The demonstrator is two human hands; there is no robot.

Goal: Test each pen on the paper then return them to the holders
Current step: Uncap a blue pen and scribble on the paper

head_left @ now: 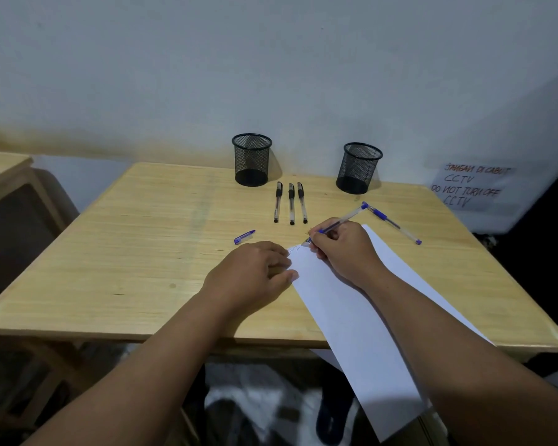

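Blue-capped clear gel pen being tested on white paper sheet.
It is gripped by the right hand; the sheet is pressed flat by the left hand on the counter. Light strokes are advised.

Wooden table; white wall

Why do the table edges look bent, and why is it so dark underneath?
Head view: the wide lens bows the table edges; dim, even light gives the holders only soft shadows; the floor underneath is murky; the wall sign near the right edge is slightly blurred.
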